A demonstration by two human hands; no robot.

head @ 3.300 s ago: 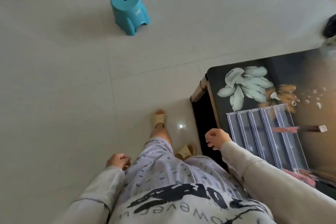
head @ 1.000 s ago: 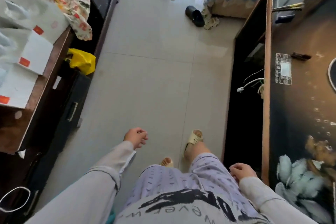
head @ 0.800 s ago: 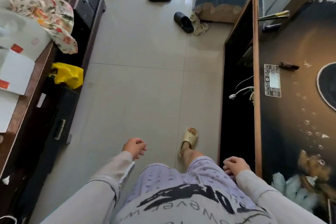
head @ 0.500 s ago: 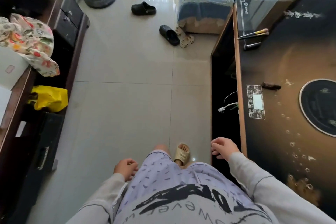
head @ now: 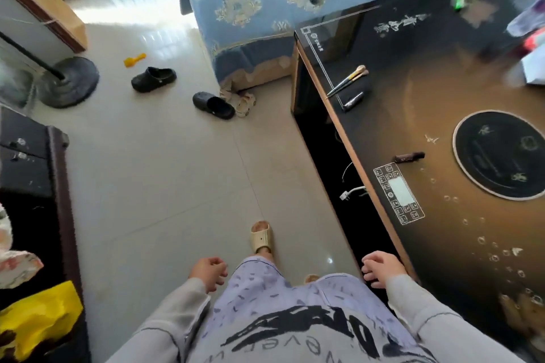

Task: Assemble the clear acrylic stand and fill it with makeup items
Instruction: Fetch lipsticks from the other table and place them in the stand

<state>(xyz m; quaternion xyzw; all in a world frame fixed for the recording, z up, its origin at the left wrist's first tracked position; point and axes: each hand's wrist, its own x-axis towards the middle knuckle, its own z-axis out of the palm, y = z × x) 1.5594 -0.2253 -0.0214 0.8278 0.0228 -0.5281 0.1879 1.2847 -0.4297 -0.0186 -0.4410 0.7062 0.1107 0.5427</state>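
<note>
View: head camera, looking down over the floor along the left edge of the table
Left grip: bare hand hanging at the hip over the floor; fingers loosely curled; nothing in it
Right grip: bare hand low beside the table's left edge, near its near corner; fingers loosely curled; empty; not touching the top
Acrylic stand: not in this view; its place cannot be told
Makeup brushes: two, lying together at the table's far-left corner; handles pointing at the left edge
Dark tube: just beside the brushes, nearer the camera
Dark stick: flat near the left edge, midway along it, just beyond the control panel
Why so: both grips likely hang free because the person is on foot beside the table; the items lie loose, not yet gathered
Step judged: probably going to collect makeup from the far corner; filling seems unfinished
</note>
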